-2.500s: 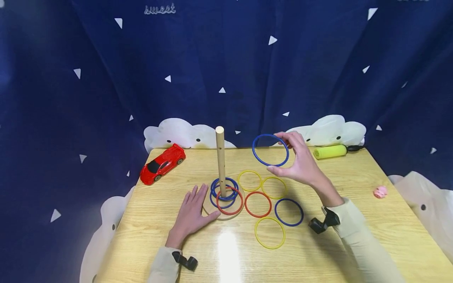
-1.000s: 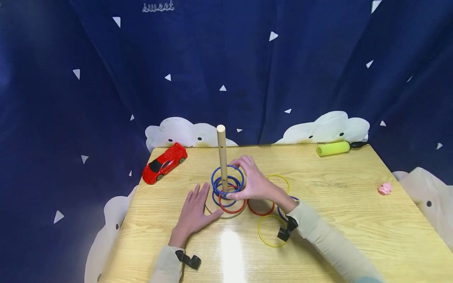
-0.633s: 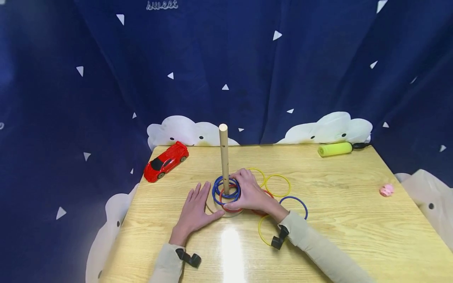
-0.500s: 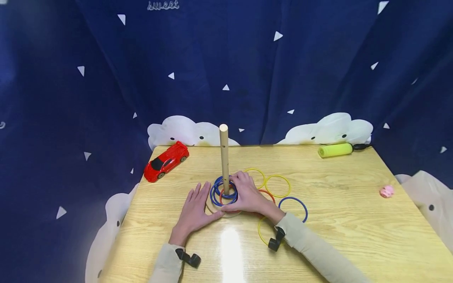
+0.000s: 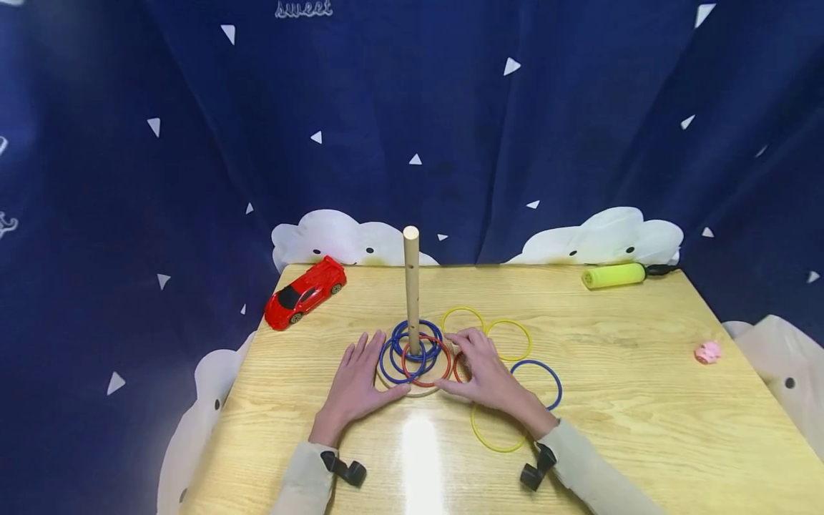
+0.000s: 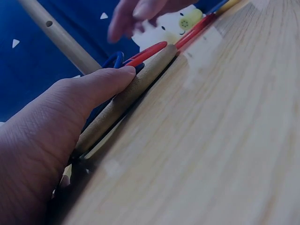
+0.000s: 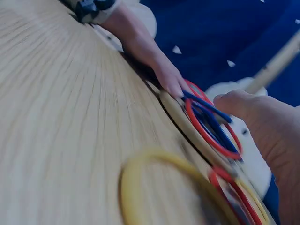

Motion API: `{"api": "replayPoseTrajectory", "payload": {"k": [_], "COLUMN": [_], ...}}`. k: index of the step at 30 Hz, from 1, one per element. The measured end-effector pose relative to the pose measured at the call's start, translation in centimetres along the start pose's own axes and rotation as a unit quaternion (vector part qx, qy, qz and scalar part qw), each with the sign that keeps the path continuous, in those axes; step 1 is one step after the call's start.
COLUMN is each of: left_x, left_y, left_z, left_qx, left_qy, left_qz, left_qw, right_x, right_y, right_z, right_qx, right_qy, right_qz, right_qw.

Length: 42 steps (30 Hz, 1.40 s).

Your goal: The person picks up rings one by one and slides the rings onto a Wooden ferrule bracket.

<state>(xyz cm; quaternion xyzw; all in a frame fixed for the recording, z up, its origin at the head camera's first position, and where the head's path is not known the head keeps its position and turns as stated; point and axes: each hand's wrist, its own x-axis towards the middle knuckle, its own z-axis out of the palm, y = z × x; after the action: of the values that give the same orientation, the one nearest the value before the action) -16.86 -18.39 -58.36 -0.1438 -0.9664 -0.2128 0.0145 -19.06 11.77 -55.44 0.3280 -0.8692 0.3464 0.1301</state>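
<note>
A wooden peg (image 5: 413,286) rises upright from a round wooden base (image 5: 420,393). Several blue rings lie around the peg's foot. A top blue ring (image 5: 380,365) reaches over the base's left side, and a red ring (image 5: 452,361) lies towards the right. My left hand (image 5: 350,390) rests flat beside the base, fingers spread. In the left wrist view its thumb (image 6: 110,84) touches the base's rim. Right of the base, my right hand (image 5: 486,375) holds nothing, thumb and fingers apart, partly covering another red ring (image 5: 455,368) on the table.
Yellow rings (image 5: 531,343) and a blue ring (image 5: 560,390) lie on the table right of the base. A red toy car (image 5: 305,293) stands at back left, a yellow-green pump (image 5: 614,276) at back right. A small pink pig figure (image 5: 708,351) sits far right.
My right hand carried a blue ring left and lowered it around the peg onto the others. It has let go and drawn back right. My left hand has stayed beside the base.
</note>
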Motion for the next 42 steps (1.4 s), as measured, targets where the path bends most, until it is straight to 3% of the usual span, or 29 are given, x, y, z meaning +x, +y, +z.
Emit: {"api": "replayPoseTrajectory", "payload": {"k": [7,17,21,28,42], "left_x": [0.0,-0.1,-0.1,0.1,0.1], "left_y": [0.0,0.0,0.0,0.0,0.0], "left_z": [-0.1,0.2,0.2,0.1,0.0], "left_qx": [0.004,0.001,0.001,0.006,-0.003], "left_qy": [0.011,0.015,0.011,0.006,0.004], "left_qz": [0.009,0.014,0.012,0.008,0.005], "left_qw": [0.9999,0.9998,0.9999,0.9999,1.0000], "right_x": [-4.2,-9.8,-11.5,-12.3,-12.2], "right_y": [2.5,5.8,6.5,7.2,7.7], "right_z": [-4.0,-8.1,-9.0,-9.3,-8.3], "right_qx": [-0.009,-0.056,-0.063,-0.090,-0.107], "right_qy": [0.036,0.017,0.010,-0.007,0.026], "right_qz": [0.046,0.147,0.166,0.137,0.132], "right_qw": [0.998,0.987,0.984,0.986,0.985]}}
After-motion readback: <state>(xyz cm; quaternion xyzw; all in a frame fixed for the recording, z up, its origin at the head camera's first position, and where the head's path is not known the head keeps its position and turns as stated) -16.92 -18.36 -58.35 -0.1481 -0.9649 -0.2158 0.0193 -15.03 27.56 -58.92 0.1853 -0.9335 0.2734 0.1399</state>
